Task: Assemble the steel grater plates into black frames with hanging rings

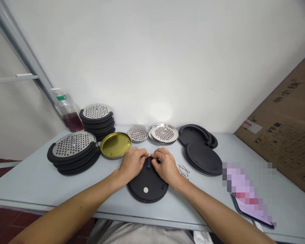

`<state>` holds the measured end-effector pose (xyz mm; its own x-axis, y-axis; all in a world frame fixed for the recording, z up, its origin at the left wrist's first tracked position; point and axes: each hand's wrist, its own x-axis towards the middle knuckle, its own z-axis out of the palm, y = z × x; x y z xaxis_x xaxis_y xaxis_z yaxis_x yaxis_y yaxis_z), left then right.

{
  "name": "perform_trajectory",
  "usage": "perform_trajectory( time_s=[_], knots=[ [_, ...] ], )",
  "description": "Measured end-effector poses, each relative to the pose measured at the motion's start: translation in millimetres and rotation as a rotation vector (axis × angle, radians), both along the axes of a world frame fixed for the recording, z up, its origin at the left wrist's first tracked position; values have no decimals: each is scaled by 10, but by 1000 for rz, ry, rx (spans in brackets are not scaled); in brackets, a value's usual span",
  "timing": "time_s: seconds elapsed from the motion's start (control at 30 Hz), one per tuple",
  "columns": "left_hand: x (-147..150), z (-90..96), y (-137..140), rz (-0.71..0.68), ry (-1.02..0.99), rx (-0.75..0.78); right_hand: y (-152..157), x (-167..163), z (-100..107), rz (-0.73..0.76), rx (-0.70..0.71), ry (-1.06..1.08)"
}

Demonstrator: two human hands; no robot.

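Observation:
A round black plastic disc (pixel 152 183) lies on the table before me, with a pale round spot on its face and a short black tab (pixel 148 163) near its far edge. My left hand (pixel 134 162) is closed in a pinch at the tab's far end. From the other side my right hand (pixel 165 165) pinches at the same place. Between the fingertips shows a small shiny metal piece (pixel 149 155), mostly hidden by the fingers. Several bent metal wire clips (pixel 183 170) lie just right of my right hand.
Stacked black-rimmed graters (pixel 73 145) stand left, more graters (pixel 96 112) behind them. A gold-coloured round lid (pixel 116 145), perforated metal grater plates (pixel 164 133) and black discs (pixel 204 157) lie around. A bottle of dark red liquid (pixel 73 121), a phone (pixel 254 211) and a cardboard box (pixel 282 125) flank them.

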<state>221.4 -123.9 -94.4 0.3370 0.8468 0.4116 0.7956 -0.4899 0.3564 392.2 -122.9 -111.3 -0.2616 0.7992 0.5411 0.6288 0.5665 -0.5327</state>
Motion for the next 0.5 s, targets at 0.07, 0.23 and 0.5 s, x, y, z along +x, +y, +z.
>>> perform_trajectory(
  time_s=[0.07,0.23,0.5],
  knots=[
    [10,15,2,-4,52,17,2,-3,-7,-5,-4,0],
    [7,10,12,-24,74,22,1,-15,-11,-13,-14,0],
    [-2,2,14,-79,79,11,-12,-7,1,-22,0,-42]
  ],
)
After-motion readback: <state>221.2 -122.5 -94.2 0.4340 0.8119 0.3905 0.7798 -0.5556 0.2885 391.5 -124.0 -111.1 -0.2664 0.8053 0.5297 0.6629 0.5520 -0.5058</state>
